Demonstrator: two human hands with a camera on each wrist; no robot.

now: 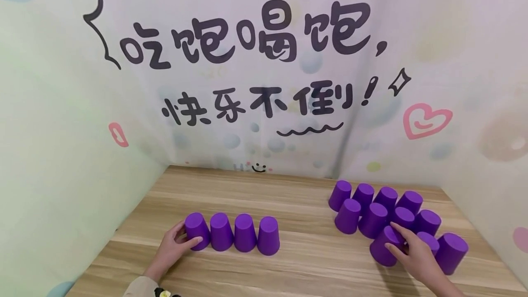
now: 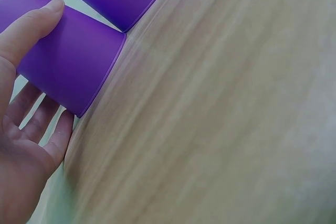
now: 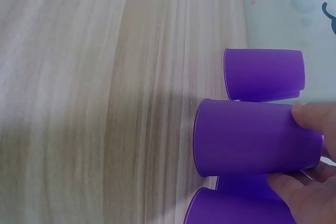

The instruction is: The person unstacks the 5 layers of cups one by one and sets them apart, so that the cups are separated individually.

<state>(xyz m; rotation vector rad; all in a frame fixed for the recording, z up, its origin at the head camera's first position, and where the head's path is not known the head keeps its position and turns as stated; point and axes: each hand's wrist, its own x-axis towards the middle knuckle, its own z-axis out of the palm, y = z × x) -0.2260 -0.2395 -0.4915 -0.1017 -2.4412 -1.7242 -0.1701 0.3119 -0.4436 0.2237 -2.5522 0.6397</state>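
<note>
Table [image 1: 305, 265] of pale wood carries two groups of inverted purple cups. Cluster [image 1: 387, 210] of about eleven stands at the right rear corner; row [image 1: 243, 233] of four stands left of centre. Right hand [image 1: 414, 253] grips the cluster's front cup [image 1: 381, 249]. Left hand [image 1: 175, 244] grips the row's end cup [image 1: 195, 230]. Judged step: gathering cups; next, lift the front cup clear without toppling neighbours.
</note>
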